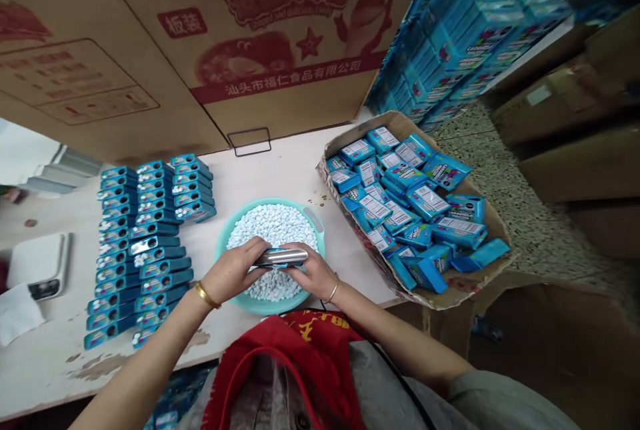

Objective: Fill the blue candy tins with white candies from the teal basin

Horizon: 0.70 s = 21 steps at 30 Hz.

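Note:
My left hand (234,271) and my right hand (316,271) are closed around opposite ends of a shiny silver metal piece (281,257). Blue edges, like those of a small candy box, show under it; how the two fit together is hidden by my fingers. Both hands hover over a turquoise plastic basin (321,233) filled with small pale candies (274,222). To the left, blue candy boxes (159,269) stand in three rows, many with a round dark hole in the top face.
An open cardboard tray (334,195) at the right holds jumbled blue boxes (400,213). A large printed carton (280,113) borders the back of the table (295,167). Wrapped stacks of blue boxes (465,37) rise behind the tray. A white scale-like device (41,260) lies far left.

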### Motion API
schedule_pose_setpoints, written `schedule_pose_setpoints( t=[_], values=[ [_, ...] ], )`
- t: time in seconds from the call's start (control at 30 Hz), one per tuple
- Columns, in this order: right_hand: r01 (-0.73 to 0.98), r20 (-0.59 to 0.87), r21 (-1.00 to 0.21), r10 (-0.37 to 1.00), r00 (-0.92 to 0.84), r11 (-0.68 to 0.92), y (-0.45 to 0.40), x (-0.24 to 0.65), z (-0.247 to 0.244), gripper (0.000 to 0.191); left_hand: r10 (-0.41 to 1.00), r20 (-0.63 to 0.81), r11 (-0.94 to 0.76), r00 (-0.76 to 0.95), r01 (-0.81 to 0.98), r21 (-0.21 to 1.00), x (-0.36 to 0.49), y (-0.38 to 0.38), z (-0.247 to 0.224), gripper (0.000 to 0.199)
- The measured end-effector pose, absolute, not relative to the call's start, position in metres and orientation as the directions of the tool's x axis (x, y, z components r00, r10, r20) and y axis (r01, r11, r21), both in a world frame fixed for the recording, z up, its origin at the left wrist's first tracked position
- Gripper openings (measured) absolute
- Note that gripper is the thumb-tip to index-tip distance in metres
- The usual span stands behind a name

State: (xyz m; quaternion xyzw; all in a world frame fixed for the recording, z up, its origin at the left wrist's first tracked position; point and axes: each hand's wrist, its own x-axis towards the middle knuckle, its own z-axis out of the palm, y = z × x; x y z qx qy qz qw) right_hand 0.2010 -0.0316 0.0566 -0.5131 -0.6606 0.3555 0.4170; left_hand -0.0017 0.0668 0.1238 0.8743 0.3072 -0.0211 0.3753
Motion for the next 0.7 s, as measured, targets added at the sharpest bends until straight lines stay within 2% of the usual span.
schedule_pose_setpoints(
  t=[0.1,0.2,0.27,0.33,0.37,0.43,0.5,0.53,0.63,0.7],
  values=[
    [0.462,0.221,-0.864,0.975,-0.008,0.200,-0.005,0.231,0.066,0.039,0.616,-0.245,-0.489,0.749,0.607,0.626,-0.013,0.079,0.120,0.023],
    [0.650,0.291,-0.760,0.901,0.322,0.013,0.036,0.295,0.068,0.033,0.784,-0.166,-0.437,0.599,0.721,0.538,-0.041,0.100,0.122,0.025],
    [0.635,0.293,-0.772,0.861,0.415,-0.043,0.068,0.341,0.055,0.029,0.859,-0.145,-0.380,0.491,0.801,0.463,-0.067,0.113,0.115,0.026],
    [0.612,0.299,-0.789,0.846,0.441,-0.041,0.099,0.378,0.033,0.033,0.902,-0.191,-0.299,0.388,0.879,0.371,-0.093,0.124,0.100,0.025],
    [0.580,0.265,-0.813,0.857,0.442,-0.049,0.112,0.390,0.020,0.041,0.909,-0.237,-0.259,0.341,0.912,0.320,-0.106,0.127,0.089,0.025],
    [0.533,0.020,-0.806,0.888,0.459,-0.257,0.132,0.403,-0.002,0.056,0.905,-0.333,-0.195,0.264,0.954,0.228,-0.129,0.132,0.065,0.027],
    [0.508,-0.213,-0.709,0.834,0.508,-0.490,0.142,0.404,-0.016,0.064,0.891,-0.397,-0.160,0.219,0.971,0.177,-0.145,0.135,0.041,0.031],
    [0.502,-0.276,-0.661,0.802,0.530,-0.559,0.144,0.403,-0.021,0.066,0.889,-0.412,-0.145,0.201,0.976,0.164,-0.151,0.137,0.030,0.033],
    [0.524,-0.316,-0.624,0.800,0.510,-0.580,0.135,0.399,-0.028,0.061,0.909,-0.398,-0.083,0.127,0.989,0.124,-0.159,0.142,0.007,0.039],
    [0.514,-0.334,-0.671,0.836,0.435,-0.535,0.119,0.400,-0.028,0.055,0.935,-0.350,-0.023,0.051,0.996,0.083,-0.157,0.143,0.002,0.046]
  ],
)
